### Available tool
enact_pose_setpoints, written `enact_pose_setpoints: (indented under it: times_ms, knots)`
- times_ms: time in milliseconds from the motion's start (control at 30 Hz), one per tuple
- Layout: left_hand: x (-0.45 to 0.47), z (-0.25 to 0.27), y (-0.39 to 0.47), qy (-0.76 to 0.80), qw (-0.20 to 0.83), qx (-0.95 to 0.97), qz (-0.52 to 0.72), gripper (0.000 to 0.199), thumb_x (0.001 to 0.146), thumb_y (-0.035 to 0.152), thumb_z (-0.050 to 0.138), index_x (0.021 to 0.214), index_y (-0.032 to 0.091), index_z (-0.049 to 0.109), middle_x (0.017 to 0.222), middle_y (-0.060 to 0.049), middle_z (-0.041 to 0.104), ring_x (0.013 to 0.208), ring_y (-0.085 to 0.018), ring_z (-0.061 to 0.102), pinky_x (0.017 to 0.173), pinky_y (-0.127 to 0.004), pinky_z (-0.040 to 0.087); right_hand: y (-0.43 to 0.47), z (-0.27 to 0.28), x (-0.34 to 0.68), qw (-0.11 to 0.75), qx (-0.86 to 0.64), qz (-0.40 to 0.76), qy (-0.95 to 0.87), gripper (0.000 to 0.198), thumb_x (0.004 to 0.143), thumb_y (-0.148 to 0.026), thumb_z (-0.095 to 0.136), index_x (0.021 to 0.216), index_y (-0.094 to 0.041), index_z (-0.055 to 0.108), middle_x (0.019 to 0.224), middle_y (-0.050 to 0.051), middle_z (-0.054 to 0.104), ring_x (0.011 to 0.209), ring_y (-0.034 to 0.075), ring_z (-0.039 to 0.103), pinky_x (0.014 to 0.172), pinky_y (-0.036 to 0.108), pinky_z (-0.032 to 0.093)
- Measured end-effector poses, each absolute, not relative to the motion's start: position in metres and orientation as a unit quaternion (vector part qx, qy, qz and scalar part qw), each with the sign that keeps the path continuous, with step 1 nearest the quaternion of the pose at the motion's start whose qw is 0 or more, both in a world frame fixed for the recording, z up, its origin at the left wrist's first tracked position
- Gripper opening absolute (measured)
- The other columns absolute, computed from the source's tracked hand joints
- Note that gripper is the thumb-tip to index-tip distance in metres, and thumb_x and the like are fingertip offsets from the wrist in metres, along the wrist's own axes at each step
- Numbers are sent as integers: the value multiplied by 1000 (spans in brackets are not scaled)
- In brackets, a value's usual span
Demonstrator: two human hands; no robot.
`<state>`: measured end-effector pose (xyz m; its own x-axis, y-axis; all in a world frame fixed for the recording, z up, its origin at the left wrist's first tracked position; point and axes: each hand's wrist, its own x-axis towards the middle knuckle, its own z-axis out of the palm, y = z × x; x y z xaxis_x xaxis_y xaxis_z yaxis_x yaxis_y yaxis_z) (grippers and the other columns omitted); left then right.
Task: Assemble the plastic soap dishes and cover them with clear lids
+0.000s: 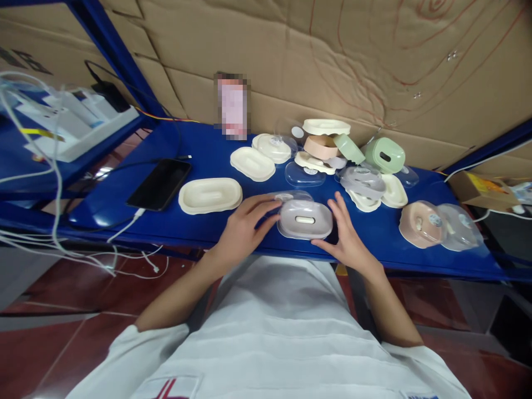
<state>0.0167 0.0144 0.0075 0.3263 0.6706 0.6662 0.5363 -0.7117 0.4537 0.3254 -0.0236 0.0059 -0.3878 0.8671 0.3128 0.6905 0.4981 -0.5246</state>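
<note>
A grey oval plastic case with a clear cover and a small white piece in its middle sits close to the table's front edge. My left hand is at its left end, fingers stretched out, the fingertips near the case and a clear plastic lid just behind it. Whether those fingertips touch is hard to tell. On the other side, my right hand is open, thumb and fingers spread around the case's right end without gripping it. Left of my left hand lies a cream oval tray.
Cream trays, clear lids and a green case cluster at the back. A peach case lies right. A black phone with a white cable lies left. Cardboard walls the back of the blue table.
</note>
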Motion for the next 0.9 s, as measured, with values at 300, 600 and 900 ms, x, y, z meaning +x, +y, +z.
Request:
enact_pose_setpoints:
  times_ms: [300,600,900]
  knots:
    - [39,-1,9,240,57,880,405,34,104,22,71,137,22,64,138,-14,70,137,-28,65,114,-51,60,-25,10,327,273,-465,165,-826,84,103,-43,73,173,-47,27,185,-1,18,167,32,28,134,55,36]
    - [38,1,12,242,66,880,403,31,105,18,67,135,22,64,141,-14,68,140,-27,64,117,-51,58,-26,7,329,293,-468,116,-826,91,99,-41,79,174,-43,26,180,1,31,161,31,42,133,50,41]
    - [36,0,12,252,74,893,365,28,108,20,61,135,24,67,143,-14,68,142,-28,62,119,-54,57,-27,7,330,264,-466,78,-841,89,101,-37,76,174,-44,27,181,2,29,159,34,44,130,52,45]
